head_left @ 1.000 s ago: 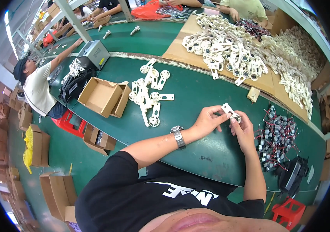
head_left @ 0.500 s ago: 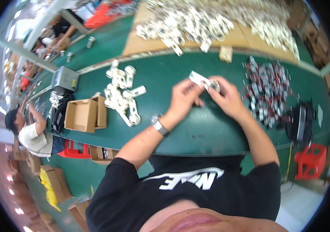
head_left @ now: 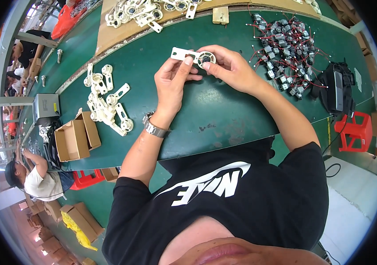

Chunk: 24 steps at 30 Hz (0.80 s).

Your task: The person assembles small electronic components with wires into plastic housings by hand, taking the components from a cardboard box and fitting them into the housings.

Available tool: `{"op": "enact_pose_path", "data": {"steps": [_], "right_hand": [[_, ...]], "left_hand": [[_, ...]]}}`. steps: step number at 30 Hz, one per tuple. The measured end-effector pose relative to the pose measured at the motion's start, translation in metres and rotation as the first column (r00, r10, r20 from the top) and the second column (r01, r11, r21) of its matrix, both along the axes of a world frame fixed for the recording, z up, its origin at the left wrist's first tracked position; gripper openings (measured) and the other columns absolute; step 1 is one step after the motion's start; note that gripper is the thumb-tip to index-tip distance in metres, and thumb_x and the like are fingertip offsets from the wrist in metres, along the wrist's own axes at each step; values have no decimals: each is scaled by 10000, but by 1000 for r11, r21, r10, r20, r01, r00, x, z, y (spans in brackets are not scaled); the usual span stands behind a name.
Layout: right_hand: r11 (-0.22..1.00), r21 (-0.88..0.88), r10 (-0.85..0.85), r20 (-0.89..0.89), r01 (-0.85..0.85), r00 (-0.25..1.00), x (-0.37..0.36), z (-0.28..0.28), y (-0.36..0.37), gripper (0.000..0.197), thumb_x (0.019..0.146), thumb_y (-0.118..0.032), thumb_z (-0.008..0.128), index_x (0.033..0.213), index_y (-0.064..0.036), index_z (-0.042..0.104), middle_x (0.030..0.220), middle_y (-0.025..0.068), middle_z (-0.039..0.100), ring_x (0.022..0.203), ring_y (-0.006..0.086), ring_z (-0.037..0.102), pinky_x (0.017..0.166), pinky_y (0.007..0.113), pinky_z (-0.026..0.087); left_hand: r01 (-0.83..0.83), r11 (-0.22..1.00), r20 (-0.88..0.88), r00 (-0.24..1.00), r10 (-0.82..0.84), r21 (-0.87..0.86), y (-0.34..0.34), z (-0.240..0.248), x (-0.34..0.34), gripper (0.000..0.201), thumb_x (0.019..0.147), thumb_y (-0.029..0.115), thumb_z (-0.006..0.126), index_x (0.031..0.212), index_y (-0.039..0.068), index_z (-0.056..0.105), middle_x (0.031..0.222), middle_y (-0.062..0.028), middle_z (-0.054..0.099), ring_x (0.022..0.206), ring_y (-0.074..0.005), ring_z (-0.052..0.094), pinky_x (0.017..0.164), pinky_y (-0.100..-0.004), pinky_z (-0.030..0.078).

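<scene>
— Across the whole scene we have the green worktop (head_left: 223, 115), running from far left to right, and that is the biggest thing we can see.

— Agreed. On its far side we see a brown cardboard sheet (head_left: 109, 35) carrying a heap of white plastic parts (head_left: 144, 11). At the right lies a pile of small motors with red wires (head_left: 285, 44), and just right of that a black bag (head_left: 338, 90).

— Left of our hands we make out a smaller cluster of white brackets (head_left: 106, 104), and near that an open cardboard box (head_left: 75, 139) at the worktop's near-left edge. A grey box-shaped device (head_left: 44, 108) sits further left.

— Now our hands. We see the left hand (head_left: 173, 84) raised over the worktop, a metal wristwatch (head_left: 155, 129) at its wrist, fingers pinched on the white bracket (head_left: 193, 56) from the near side.

— And our right hand (head_left: 228, 66) grips the same bracket at its right end, where a round wheel-like fitting sits. So both hands are closed on it, and it is held above the worktop's middle, far from our chest, touching nothing else.

— Off the worktop, we note a red stool (head_left: 352, 132) at the right and a person in a white shirt (head_left: 38, 181) at the near left.
</scene>
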State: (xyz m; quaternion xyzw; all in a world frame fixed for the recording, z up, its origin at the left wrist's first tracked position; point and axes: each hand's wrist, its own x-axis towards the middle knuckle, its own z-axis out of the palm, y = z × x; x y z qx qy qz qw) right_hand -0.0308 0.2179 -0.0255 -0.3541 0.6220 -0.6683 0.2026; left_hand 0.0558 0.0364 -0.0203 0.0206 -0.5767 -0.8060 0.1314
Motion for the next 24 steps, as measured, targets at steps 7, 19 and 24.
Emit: {"op": "enact_pose_path", "data": {"steps": [7, 19, 24], "right_hand": [[996, 72, 35, 131, -44, 991, 3, 12, 3, 311, 1043, -170, 622, 1299, 6, 606, 950, 2, 651, 824, 74, 599, 707, 250, 488], [957, 205, -222, 52, 207, 974, -31, 13, -6, 253, 985, -206, 732, 1183, -51, 702, 822, -40, 650, 721, 57, 534, 647, 235, 433], [918, 313, -252, -18, 245, 968, -56, 34, -35, 218, 939, -159, 764, 1134, -63, 776, 821, -45, 677, 677, 54, 518, 604, 238, 426]], "left_hand": [[0, 997, -5, 1000, -1, -77, 1, -1, 3, 268, 1035, 158, 662, 1228, -27, 684, 1031, -81, 707, 854, -122, 671, 729, -325, 656], [-495, 278, -313, 805, 505, -823, -52, 17, -12, 283, 1018, 229, 642, 1205, 17, 625, 981, -102, 647, 739, -229, 613, 704, -376, 531], [-208, -384, -430, 570, 700, -900, -121, 12, 4, 194, 884, 127, 670, 1044, 17, 659, 1041, -158, 603, 990, -362, 567, 812, -479, 498]]}}
